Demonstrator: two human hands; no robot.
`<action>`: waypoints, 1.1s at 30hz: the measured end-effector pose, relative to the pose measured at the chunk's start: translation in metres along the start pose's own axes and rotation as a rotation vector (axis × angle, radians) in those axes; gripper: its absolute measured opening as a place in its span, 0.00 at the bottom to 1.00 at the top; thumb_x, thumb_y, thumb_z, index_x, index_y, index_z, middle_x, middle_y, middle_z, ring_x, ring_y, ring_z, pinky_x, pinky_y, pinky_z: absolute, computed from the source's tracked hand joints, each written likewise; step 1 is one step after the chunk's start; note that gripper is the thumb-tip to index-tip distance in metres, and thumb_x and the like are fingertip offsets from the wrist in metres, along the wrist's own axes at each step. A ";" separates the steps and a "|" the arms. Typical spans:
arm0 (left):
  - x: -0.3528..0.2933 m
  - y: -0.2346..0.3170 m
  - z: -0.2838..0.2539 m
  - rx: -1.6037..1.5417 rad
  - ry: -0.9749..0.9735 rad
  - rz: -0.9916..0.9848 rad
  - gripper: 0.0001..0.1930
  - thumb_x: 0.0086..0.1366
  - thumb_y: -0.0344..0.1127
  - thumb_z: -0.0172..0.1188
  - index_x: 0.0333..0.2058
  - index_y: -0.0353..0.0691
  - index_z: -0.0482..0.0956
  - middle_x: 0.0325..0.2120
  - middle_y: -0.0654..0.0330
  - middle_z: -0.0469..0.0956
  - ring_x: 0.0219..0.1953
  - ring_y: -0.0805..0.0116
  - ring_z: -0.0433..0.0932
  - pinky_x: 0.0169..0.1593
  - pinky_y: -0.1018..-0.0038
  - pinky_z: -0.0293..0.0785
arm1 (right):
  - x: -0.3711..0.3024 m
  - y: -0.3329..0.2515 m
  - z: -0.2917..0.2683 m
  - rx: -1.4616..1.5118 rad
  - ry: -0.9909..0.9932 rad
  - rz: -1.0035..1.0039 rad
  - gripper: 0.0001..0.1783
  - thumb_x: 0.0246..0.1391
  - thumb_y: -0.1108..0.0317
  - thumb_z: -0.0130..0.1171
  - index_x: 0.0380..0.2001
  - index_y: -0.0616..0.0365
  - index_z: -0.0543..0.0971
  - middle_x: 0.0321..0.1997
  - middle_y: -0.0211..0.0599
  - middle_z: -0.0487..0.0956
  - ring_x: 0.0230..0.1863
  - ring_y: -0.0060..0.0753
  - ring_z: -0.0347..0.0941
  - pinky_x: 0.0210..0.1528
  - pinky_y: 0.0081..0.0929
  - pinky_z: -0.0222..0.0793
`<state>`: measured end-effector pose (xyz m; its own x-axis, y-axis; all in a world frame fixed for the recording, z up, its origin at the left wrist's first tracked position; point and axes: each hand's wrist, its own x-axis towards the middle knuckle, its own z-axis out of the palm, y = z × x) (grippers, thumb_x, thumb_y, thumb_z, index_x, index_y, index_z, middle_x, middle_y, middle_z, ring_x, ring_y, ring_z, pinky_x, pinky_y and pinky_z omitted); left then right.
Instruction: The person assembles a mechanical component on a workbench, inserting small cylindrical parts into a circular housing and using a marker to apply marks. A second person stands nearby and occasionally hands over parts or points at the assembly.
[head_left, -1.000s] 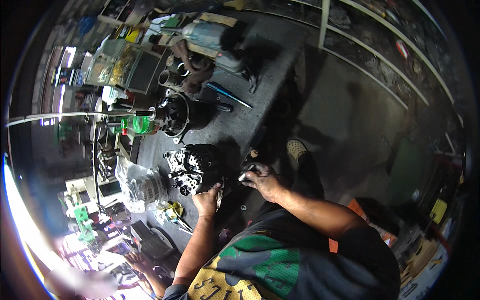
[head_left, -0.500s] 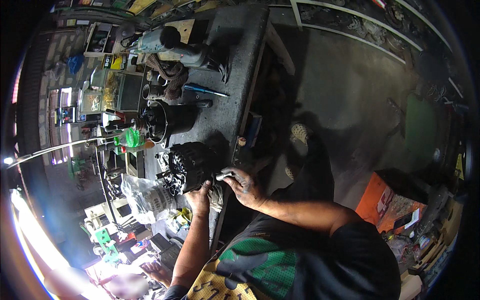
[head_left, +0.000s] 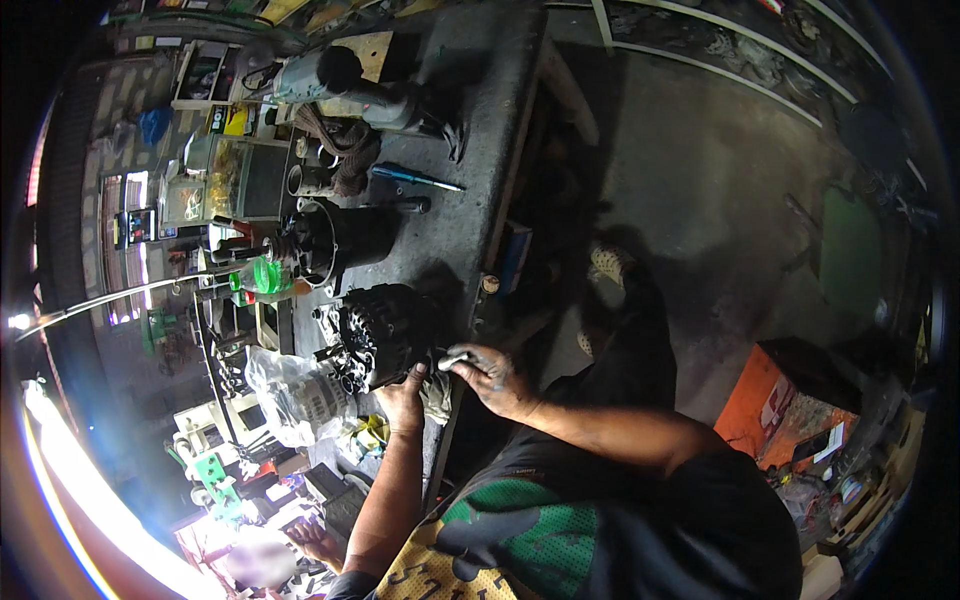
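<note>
A dark alternator [head_left: 392, 325] rests on the workbench in front of me, with metal fittings at its left end. My left hand [head_left: 404, 400] grips its near edge, thumb up along the casing. Just to the right, at the bench edge, my right hand [head_left: 492, 382] pinches a small pale metallic piece [head_left: 455, 360], apart from the alternator; its exact kind is too small to make out. A light rag [head_left: 437, 395] lies between the two hands. The left hand's fingers are partly hidden under the alternator.
Farther along the workbench [head_left: 440, 225] are a black cylindrical motor housing [head_left: 355, 240], a blue screwdriver [head_left: 415, 177] and a teal power tool [head_left: 320, 75]. A bagged part [head_left: 300, 400] sits left of the alternator. Another person's hand [head_left: 315, 545] shows at lower left. An orange box [head_left: 775, 405] stands at right.
My right hand has shifted slightly right, a little farther from the alternator, still pinching the small piece. My left hand keeps its grip. The whole view has moved slightly.
</note>
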<state>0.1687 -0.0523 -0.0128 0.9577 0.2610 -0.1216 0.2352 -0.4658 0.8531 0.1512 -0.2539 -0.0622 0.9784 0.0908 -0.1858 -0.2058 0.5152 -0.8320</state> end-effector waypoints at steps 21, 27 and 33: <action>-0.001 -0.015 -0.001 -0.063 0.009 -0.023 0.33 0.65 0.41 0.80 0.62 0.31 0.78 0.58 0.52 0.84 0.58 0.57 0.82 0.68 0.60 0.75 | 0.007 0.012 -0.005 0.022 -0.186 0.037 0.16 0.75 0.71 0.64 0.60 0.67 0.82 0.56 0.43 0.89 0.60 0.31 0.86 0.64 0.28 0.82; -0.003 -0.014 0.000 -0.044 0.029 -0.016 0.29 0.65 0.37 0.79 0.60 0.31 0.80 0.56 0.53 0.85 0.58 0.59 0.83 0.67 0.61 0.76 | 0.007 0.010 -0.008 -0.055 -0.199 0.018 0.15 0.75 0.71 0.64 0.59 0.65 0.83 0.57 0.43 0.90 0.59 0.31 0.86 0.63 0.29 0.82; -0.003 -0.009 0.002 -0.070 0.026 -0.031 0.26 0.65 0.32 0.78 0.59 0.29 0.81 0.54 0.53 0.87 0.56 0.59 0.84 0.66 0.62 0.77 | 0.002 0.009 0.000 0.000 -0.127 -0.093 0.16 0.75 0.72 0.63 0.61 0.66 0.81 0.57 0.43 0.89 0.58 0.32 0.87 0.62 0.29 0.83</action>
<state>0.1636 -0.0510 -0.0209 0.9454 0.2963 -0.1361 0.2514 -0.3968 0.8828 0.1515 -0.2489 -0.0702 0.9878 0.1502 -0.0405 -0.1146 0.5263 -0.8425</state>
